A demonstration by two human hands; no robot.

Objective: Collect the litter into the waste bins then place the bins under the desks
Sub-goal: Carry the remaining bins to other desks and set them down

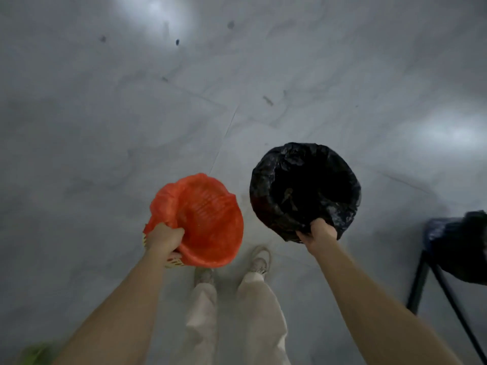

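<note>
Left hand (164,239): clenched on near rim of red bin (208,219); bin held off the floor (105,140), mouth tipped toward camera.
Right hand (317,231): grasping near rim of black bin (303,188); bin just beyond the fingers.
Bins: side by side, apart.
Shoes (259,259): below, between both hands.
Specks (177,42): dark, on floor far ahead of hands.
Stool (448,259): right of right hand, dark bundle on top.
</note>
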